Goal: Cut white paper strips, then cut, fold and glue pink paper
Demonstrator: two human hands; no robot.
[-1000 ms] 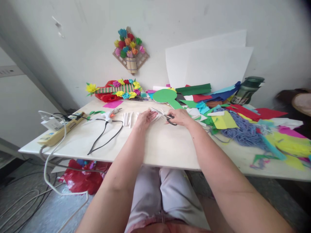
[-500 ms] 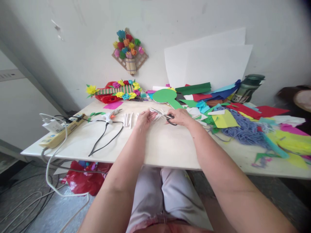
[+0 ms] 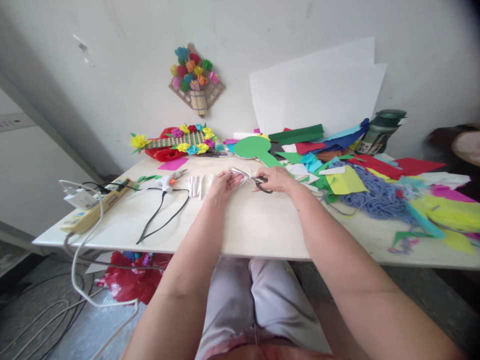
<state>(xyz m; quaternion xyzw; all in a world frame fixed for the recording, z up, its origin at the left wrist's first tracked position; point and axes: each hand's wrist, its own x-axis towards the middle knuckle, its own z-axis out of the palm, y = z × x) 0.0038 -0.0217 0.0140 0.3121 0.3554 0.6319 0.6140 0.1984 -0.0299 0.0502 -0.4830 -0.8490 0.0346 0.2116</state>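
Observation:
My left hand (image 3: 224, 185) pinches a thin white piece (image 3: 237, 176), seemingly paper, above the table. Black-handled scissors (image 3: 264, 188) are gripped in my right hand (image 3: 276, 179), their blades pointing left at the white piece close to my left fingertips. How far apart the blades are is hard to make out. Several short white sticks or paper rolls (image 3: 195, 186) lie in a row left of my left hand. Behind the scissors rests a green paper shape (image 3: 253, 150) with a round head and a narrow stem.
At left are a glue gun (image 3: 167, 183) with a black cord and a power strip (image 3: 99, 207). Coloured paper, blue yarn (image 3: 378, 197) and a dark green bottle (image 3: 384, 131) crowd the right. A flower-decorated craft (image 3: 176, 141) lies at the back. White boards (image 3: 315, 95) lean on the wall.
The view has shifted slightly. My hands stay almost in the same place, with the scissors still at the white piece.

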